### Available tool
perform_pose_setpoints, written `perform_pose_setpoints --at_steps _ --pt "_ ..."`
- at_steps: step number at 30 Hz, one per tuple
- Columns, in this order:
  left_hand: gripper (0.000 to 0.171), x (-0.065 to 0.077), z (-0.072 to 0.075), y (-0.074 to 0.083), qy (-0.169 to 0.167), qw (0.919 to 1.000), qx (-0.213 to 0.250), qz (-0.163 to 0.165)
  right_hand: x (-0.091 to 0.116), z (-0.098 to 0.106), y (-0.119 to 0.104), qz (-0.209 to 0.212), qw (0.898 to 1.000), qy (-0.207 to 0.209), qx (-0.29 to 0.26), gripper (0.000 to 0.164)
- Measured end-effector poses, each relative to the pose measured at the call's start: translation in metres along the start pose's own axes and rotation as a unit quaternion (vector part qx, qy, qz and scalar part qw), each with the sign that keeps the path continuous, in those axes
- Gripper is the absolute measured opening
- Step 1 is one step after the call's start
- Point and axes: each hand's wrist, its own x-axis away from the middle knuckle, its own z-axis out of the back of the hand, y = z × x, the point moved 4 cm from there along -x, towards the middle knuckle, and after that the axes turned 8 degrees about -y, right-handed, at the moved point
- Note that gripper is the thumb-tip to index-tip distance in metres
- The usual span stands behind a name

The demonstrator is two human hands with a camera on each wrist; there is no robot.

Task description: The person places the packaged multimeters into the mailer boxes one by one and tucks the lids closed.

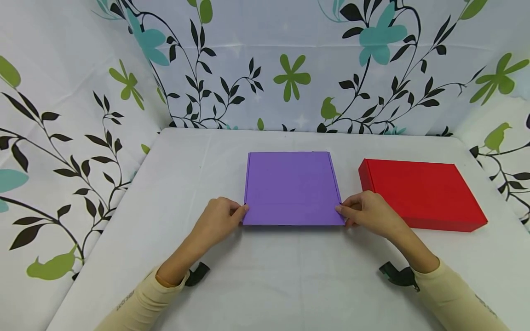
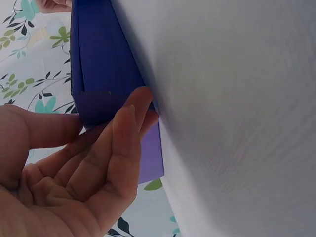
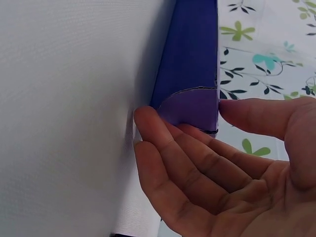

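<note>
A flat purple cardboard box (image 1: 293, 186) lies in the middle of the table, with its lid side up. At its near left corner, my left hand (image 1: 219, 216) pinches the box, thumb on the lid's edge and fingers at the side flap (image 2: 98, 106). My right hand (image 1: 368, 212) pinches the near right corner in much the same way. There a side flap (image 3: 192, 108) with a curved edge shows beside the fingers. In both wrist views the near side shows a dark blue-purple front panel.
A red box (image 1: 426, 193) lies on the white table (image 1: 265, 285) just right of the purple one, close to my right hand. Behind and at the sides hang white cloths (image 1: 248, 37) with leaf and flower prints. Black camera mounts (image 1: 399, 275) sit at both wrists.
</note>
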Motion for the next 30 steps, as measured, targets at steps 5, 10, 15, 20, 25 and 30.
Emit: perform_pose_setpoints --at_steps 5,10,15,20,25,30 --pt "0.048 0.0 -0.002 0.001 0.006 0.9999 -0.005 -0.011 -0.001 -0.001 0.002 0.0 1.0 -0.006 -0.002 0.025" --pt "0.04 -0.003 -0.001 0.001 0.007 0.9996 -0.009 -0.025 -0.001 0.0 0.001 0.002 1.0 0.005 0.009 0.022" --pt "0.02 -0.005 0.001 -0.001 0.018 0.9995 -0.023 -0.014 0.0 0.001 0.0 0.013 0.999 0.031 0.044 0.025" --pt "0.04 -0.007 0.002 -0.001 0.023 0.9989 -0.026 -0.031 -0.001 0.0 -0.002 0.028 0.995 0.044 0.08 0.066" --pt "0.077 -0.014 0.001 0.002 -0.01 0.9963 -0.055 -0.064 -0.007 -0.001 -0.005 0.046 0.995 0.03 0.088 0.093" --pt "0.096 -0.024 0.001 0.007 -0.037 0.9897 -0.127 -0.055 -0.017 0.0 -0.009 0.081 0.989 0.013 0.125 0.097"
